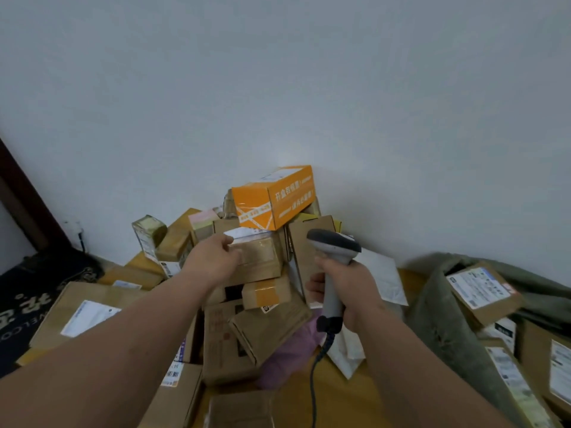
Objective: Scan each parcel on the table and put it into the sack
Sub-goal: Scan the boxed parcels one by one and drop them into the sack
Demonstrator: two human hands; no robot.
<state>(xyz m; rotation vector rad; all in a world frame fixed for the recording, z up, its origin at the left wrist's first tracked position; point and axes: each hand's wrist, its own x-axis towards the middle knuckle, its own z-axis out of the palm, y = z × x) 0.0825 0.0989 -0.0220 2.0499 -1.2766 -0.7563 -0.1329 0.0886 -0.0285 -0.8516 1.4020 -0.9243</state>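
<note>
Right hand (349, 291) grips a grey handheld barcode scanner (335, 267) just right of the brown taped cardboard parcel (259, 257), which the left hand (213, 261) grasps, below an orange box (273, 196); green sack (448, 319) far right.

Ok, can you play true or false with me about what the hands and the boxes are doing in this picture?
1. The right hand holds a grey scanner with a cord. True.
2. The orange box sits at the very bottom of the pile. False: it is on top, against the wall.
3. The left hand reaches to a brown taped box in the middle of the pile. True.
4. The green sack has nothing in it. False: labelled brown parcels already lie in it.
5. The sack is on the left of the pile. False: it is on the right.
</note>
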